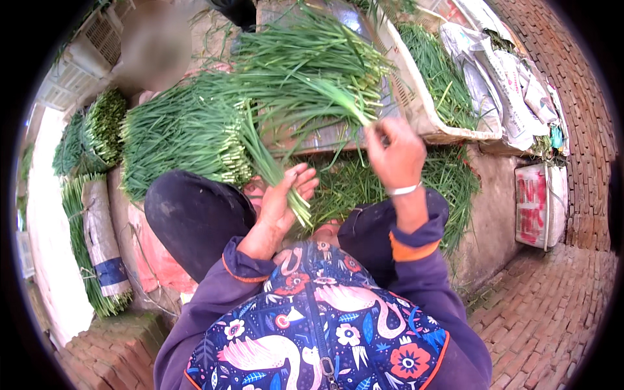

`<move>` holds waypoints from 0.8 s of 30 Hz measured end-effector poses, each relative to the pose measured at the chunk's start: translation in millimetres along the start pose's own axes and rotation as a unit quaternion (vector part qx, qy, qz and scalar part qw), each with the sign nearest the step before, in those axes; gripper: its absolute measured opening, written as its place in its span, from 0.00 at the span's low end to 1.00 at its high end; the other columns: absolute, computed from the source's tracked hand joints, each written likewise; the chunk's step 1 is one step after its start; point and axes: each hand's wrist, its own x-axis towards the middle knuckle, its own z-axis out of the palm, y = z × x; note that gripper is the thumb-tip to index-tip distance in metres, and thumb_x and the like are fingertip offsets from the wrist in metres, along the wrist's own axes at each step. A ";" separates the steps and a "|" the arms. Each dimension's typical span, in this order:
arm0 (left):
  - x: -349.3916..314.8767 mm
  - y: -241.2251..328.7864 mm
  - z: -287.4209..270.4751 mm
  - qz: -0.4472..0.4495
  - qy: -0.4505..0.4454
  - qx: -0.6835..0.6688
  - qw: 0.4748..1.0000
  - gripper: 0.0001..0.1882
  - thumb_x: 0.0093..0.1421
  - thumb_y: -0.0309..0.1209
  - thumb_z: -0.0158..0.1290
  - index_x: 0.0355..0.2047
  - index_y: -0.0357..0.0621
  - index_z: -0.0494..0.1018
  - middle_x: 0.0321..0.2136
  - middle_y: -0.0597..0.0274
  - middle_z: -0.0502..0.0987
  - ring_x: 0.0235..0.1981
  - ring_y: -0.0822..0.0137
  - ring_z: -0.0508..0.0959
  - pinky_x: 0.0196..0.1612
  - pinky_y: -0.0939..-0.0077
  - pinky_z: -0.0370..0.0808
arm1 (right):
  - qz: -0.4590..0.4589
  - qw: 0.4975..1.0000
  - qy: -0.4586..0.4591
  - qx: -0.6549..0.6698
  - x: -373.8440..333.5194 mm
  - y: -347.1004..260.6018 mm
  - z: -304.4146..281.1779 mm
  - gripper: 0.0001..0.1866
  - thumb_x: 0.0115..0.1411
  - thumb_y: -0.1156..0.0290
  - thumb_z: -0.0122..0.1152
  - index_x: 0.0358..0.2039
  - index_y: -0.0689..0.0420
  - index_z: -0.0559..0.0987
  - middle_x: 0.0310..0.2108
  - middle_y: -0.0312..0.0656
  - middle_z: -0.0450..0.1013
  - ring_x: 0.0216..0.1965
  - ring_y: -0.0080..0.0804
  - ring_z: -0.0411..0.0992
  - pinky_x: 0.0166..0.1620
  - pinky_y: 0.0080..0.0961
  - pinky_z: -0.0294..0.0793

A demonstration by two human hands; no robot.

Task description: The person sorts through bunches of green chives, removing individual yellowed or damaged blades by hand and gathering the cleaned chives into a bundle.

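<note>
A small bunch of green chives (259, 151) lies across my left hand (278, 203), under the thumb, its pale cut ends pointing down toward my lap. Some of that hand's fingers are loosely curled beside the stalks. Farther right, my right hand (398, 155) is closed, pinching the pale ends of a few chive stalks (351, 104). Their leaves reach left over a loose heap of chives (305, 55) on a low board (318, 138). To the left of the heap sits a large stack of chives (185, 133), with its cut ends facing right.
A pale plastic crate (426, 117) of chives stands at the back right, beside newspaper-covered goods (513, 91). Loose leaves (448, 188) litter the ground by my knees. Tied bundles (104, 130) and a wrapped bundle (104, 234) lie at left. A red-marked crate (536, 205) is near the brick wall (572, 130).
</note>
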 end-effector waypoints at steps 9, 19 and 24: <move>3.7 -11.4 -12.5 -0.010 0.029 -0.032 0.999 0.22 0.64 0.30 0.49 0.56 0.34 0.64 0.50 0.49 0.73 0.48 0.57 0.76 0.48 0.68 0.77 | 0.208 0.936 -0.184 0.218 -135.6 -27.5 50.6 0.09 0.51 0.66 0.66 0.28 0.58 0.78 0.25 0.41 0.75 0.24 0.33 0.75 0.29 0.27 0.73; 2.9 -13.4 -8.6 0.000 0.036 0.008 0.999 0.22 0.60 0.22 0.52 0.55 0.35 0.63 0.42 0.52 0.75 0.40 0.58 0.80 0.39 0.68 0.81 | 0.162 0.921 -0.264 0.237 -139.5 -32.1 50.5 0.09 0.50 0.67 0.65 0.28 0.59 0.78 0.26 0.41 0.74 0.27 0.36 0.76 0.32 0.30 0.73; -8.1 -9.7 -0.9 0.024 0.069 0.036 0.997 0.20 0.60 0.20 0.52 0.53 0.35 0.65 0.43 0.52 0.75 0.40 0.56 0.80 0.40 0.67 0.81 | 0.128 0.822 -0.419 0.364 -131.1 -8.4 52.1 0.11 0.51 0.70 0.64 0.33 0.61 0.79 0.28 0.43 0.75 0.28 0.30 0.75 0.34 0.27 0.73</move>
